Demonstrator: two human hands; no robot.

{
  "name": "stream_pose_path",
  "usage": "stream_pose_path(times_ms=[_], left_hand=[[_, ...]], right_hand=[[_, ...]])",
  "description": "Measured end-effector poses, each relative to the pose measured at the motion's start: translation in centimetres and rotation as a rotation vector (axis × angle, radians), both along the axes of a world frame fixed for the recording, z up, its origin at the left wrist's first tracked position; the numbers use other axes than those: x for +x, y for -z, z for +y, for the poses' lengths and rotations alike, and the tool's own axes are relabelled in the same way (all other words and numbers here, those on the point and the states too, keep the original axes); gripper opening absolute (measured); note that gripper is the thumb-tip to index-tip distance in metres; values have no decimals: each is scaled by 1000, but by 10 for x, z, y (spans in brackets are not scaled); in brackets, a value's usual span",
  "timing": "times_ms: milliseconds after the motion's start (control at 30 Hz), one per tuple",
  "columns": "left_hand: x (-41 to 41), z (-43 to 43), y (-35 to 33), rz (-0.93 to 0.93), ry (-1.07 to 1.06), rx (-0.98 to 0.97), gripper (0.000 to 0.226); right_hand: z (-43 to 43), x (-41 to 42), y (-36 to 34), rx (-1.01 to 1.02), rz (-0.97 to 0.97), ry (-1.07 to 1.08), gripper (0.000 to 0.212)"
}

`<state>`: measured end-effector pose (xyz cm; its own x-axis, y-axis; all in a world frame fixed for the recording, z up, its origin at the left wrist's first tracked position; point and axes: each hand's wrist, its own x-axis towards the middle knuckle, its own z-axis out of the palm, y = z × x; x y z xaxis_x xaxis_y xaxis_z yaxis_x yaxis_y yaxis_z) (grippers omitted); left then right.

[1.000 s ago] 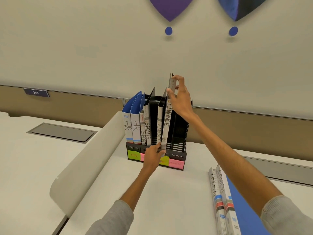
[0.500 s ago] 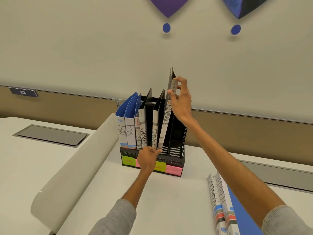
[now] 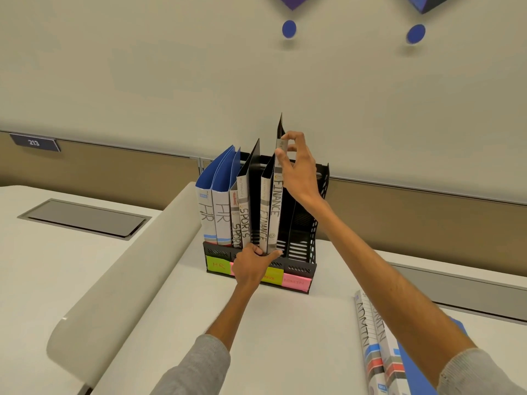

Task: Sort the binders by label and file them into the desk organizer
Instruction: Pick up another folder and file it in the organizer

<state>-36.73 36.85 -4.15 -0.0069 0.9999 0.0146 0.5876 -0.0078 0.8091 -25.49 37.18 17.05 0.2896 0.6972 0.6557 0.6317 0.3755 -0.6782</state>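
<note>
Gripping FINANCE binder (image 3: 276, 206) — left hand (image 3: 251, 266) hiding pink label (image 3: 231, 269)

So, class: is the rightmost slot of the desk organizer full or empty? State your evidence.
Empty. The rightmost slot shows only its black slatted walls; the ADMIN binders lie flat on the desk.

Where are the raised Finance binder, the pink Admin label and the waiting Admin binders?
Raised Finance binder (image 3: 276, 203): head view, spine lettering.
Pink Admin label (image 3: 295, 281): head view, its middle.
Admin binders (image 3: 365, 330): head view, left spine.
</note>
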Motion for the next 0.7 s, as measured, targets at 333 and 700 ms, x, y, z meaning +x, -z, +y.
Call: stream_pose_path(times_ms=[333, 700], left_hand=[[19, -9, 9, -202, 12, -35, 52], [15, -18, 3, -193, 92, -46, 42]], right_hand=[[-7, -9, 75, -156, -26, -9, 23], [-12, -1, 90, -211, -40, -49, 47]])
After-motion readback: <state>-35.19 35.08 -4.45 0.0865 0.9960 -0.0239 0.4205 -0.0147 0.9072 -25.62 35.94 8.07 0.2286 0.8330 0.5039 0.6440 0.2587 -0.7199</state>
